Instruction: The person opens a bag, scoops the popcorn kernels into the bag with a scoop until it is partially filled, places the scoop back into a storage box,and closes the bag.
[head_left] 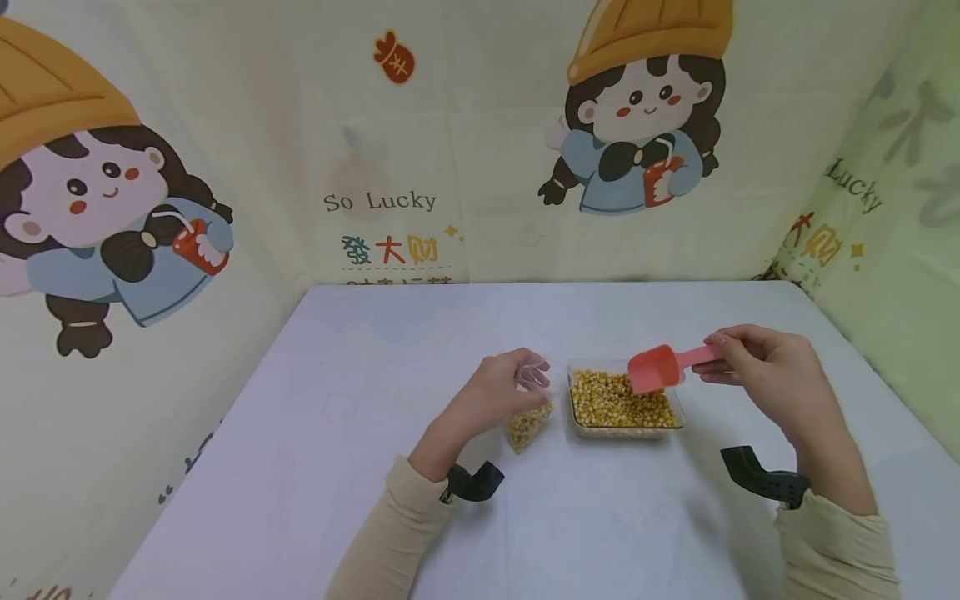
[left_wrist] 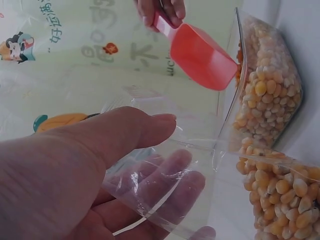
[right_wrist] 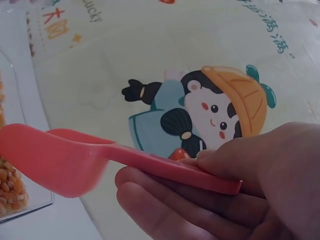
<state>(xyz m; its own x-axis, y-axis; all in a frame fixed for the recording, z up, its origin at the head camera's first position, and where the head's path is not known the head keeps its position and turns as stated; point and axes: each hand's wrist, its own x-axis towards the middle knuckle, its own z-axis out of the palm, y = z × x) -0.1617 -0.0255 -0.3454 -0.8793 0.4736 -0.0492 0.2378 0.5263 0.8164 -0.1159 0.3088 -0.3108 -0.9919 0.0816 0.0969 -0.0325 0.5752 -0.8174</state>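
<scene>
Scoop pinched by R hand, bag held in curled L hand; corn prob. best added in small loads, bag mouth held wide.

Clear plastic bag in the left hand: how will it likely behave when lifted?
The clear plastic bag will probably flop, as it looks thin and creased. It is likely bottom-heavy, with corn kernels gathered low. They may shift when moved, since they look loose.
</scene>
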